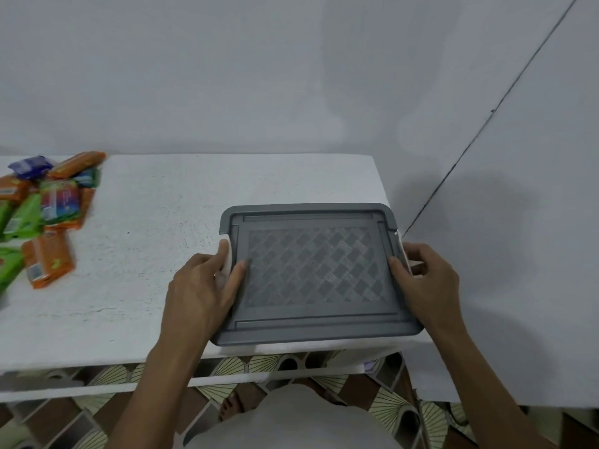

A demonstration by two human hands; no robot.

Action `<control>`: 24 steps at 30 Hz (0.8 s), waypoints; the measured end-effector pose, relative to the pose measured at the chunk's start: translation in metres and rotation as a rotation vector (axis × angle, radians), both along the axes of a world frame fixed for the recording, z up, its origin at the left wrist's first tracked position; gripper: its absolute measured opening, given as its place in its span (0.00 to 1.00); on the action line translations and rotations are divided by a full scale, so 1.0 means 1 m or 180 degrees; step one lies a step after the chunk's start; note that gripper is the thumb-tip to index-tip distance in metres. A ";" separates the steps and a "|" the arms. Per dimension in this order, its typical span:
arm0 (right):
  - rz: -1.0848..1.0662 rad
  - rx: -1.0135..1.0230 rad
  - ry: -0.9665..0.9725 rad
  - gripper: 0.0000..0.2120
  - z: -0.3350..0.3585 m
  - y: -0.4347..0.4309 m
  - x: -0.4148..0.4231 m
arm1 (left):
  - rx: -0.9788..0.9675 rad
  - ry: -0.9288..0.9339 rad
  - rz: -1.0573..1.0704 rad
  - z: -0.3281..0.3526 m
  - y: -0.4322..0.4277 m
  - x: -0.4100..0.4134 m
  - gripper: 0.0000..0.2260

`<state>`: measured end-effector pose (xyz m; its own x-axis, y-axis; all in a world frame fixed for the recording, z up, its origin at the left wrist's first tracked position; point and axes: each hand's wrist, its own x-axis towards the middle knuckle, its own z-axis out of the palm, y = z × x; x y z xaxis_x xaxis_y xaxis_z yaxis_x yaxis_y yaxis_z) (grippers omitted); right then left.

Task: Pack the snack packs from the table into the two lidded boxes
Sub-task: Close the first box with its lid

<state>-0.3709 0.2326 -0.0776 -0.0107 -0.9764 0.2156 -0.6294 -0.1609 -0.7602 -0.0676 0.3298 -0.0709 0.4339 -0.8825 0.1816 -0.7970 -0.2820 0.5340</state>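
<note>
Box (311,270), closed, is sitting at the table's (155,247) right end; left hand (201,286) and right hand (428,280) are gripping its sides, packs (45,215) lying well apart leftward.

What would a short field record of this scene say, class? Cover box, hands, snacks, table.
Table: white rough-topped table
Box: grey-lidded rectangular plastic box, closed, at the near right corner
Left hand: grips the box's left side, thumb on top
Right hand: grips the box's right side
Snacks: pile of orange, green and blue snack packs, far left
</note>
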 end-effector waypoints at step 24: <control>0.0257 -0.0112 0.0685 0.21 0.003 -0.043 0.021 | -0.0146 0.0411 0.0252 -0.013 -0.057 0.004 0.26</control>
<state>-0.3496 0.1892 -0.0745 0.1170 -0.9641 0.2385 -0.7604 -0.2414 -0.6030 -0.0640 0.2728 -0.0837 0.5241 -0.8366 0.1592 -0.6971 -0.3141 0.6445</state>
